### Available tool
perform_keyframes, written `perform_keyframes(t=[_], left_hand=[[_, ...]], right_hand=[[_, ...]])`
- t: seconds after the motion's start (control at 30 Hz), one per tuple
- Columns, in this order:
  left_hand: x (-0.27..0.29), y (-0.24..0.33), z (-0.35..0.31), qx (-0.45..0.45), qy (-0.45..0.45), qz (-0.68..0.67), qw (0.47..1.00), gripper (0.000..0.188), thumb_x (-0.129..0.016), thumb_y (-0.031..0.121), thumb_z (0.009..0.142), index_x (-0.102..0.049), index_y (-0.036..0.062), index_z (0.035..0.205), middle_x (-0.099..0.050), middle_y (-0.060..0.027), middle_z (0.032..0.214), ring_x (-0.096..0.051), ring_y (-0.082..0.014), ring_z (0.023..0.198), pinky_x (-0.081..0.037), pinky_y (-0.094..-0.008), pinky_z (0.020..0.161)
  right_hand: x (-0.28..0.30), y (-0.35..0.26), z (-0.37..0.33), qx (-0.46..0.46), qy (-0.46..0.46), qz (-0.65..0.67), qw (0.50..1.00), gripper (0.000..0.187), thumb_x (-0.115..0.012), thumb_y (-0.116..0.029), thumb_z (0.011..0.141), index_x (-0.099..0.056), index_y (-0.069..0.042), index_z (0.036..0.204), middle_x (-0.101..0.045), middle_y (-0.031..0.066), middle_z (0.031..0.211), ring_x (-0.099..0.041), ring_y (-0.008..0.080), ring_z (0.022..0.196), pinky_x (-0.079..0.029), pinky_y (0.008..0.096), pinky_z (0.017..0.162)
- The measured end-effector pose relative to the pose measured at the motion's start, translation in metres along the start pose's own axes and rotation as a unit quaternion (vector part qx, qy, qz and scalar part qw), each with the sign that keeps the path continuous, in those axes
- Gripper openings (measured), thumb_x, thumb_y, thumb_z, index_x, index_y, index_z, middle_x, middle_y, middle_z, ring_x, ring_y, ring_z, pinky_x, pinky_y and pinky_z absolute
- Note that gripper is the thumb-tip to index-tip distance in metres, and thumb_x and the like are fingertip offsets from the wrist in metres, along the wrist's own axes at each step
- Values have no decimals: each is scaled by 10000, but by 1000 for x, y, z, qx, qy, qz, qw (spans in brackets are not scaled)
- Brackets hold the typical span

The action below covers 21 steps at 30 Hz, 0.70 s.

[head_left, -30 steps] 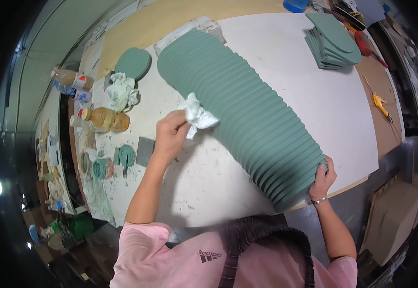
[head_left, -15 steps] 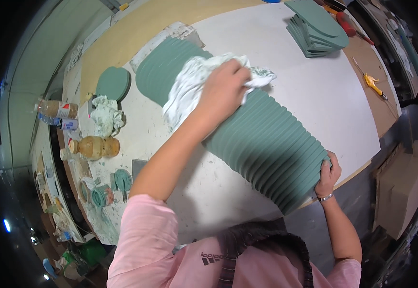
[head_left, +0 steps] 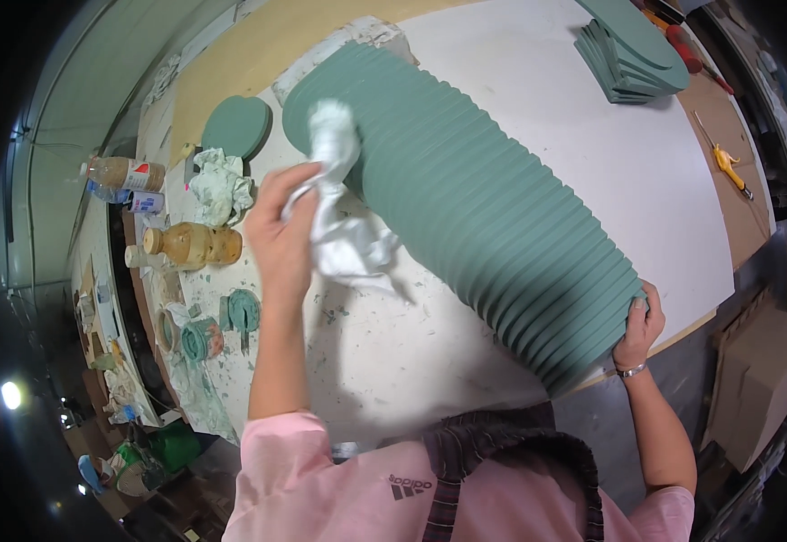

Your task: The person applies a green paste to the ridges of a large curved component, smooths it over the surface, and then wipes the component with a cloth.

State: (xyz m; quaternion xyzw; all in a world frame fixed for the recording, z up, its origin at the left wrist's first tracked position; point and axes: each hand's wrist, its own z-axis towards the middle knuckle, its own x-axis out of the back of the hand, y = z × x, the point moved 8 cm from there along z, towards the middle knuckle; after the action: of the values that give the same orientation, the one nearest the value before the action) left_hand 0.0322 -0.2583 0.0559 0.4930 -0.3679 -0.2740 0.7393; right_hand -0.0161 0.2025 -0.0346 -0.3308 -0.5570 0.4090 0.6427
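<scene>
Across the white worktable (head_left: 393, 361): ribbed green form (head_left: 466, 199) steadied at near end, white cloth (head_left: 344, 244) alongside

At lower frame edge, nearest: pink shirt (head_left: 357, 479), cut off. Just beyond, at the form's near right end: right hand (head_left: 642, 323), grasping the corner, thumb on top, fingers curled around the edge. Fingertips underneath hidden; firmness of grip, cannot tell.

Lying aslant on the table: the form, near end by the table edge, far end up and left, next to a pale block (head_left: 384, 34). Resting on that block or only against it: cannot tell. Beside the left flank: left hand (head_left: 283, 230), pinching the cloth between thumb and fingers, loose tail hanging down.

Step in hand, as judged: wiping down the ribbed surface, likely partway. Called for next: gathering the cloth into a flat pad, laying it on the ribs, light strokes, right hand kept firm against sliding.

Hard to make out: cloth's upper end, blurred; touching ribs or just in front, cannot tell. Near-end underside in deep shade. Wiped versus unwiped ribs, not distinguishable.

Farther, left side: small tub (head_left: 199, 341) with green contents, amber bottle (head_left: 199, 244) on its side, crumpled rag (head_left: 220, 185), flat green disc (head_left: 236, 126). Far right: yellow-handled tool (head_left: 728, 163), then stack of curved green pieces (head_left: 633, 63), cut off at top.
</scene>
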Motion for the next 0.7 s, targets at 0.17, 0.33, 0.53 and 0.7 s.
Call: perform_keyframes(t=[0.17, 0.33, 0.53, 0.7], left_hand=[[-100, 15, 9, -191, -167, 217, 943, 227, -749, 127, 720, -665, 45, 914, -571, -82, 916, -578, -236, 864, -471, -322, 738], [-121, 15, 16, -212, -168, 314, 910, 270, -763, 155, 719, -628, 58, 932, -530, -77, 866, -534, -266, 826, -465, -367, 707], [-111, 27, 5, -218, -221, 302, 901, 256, -733, 73, 734, -627, 57, 966, -548, -76, 961, -549, -257, 907, -469, -365, 775], [-96, 18, 2, -132, -261, 241, 925, 306, -704, 17, 728, -628, 44, 1023, -558, -74, 1034, -557, -252, 992, -464, -347, 841]], right_hand=[[-4, -4, 0, 4, 0, 12, 1000, 344, -467, -266, 936, -579, 51, 1008, -396, -34, 649, -318, 60, 610, -251, 246, 553], [-6, -11, 0, 10, 1, -3, 1000, 331, -456, -263, 945, -572, 44, 983, -374, -33, 640, -303, 64, 600, -240, 258, 543], [-2, -6, -1, 9, 3, -2, 1000, 322, -456, -254, 947, -568, 47, 976, -363, -39, 639, -296, 60, 597, -232, 257, 539], [-2, -3, -2, 7, 4, -3, 1000, 312, -461, -241, 945, -568, 50, 980, -360, -45, 642, -292, 53, 598, -225, 253, 538]])
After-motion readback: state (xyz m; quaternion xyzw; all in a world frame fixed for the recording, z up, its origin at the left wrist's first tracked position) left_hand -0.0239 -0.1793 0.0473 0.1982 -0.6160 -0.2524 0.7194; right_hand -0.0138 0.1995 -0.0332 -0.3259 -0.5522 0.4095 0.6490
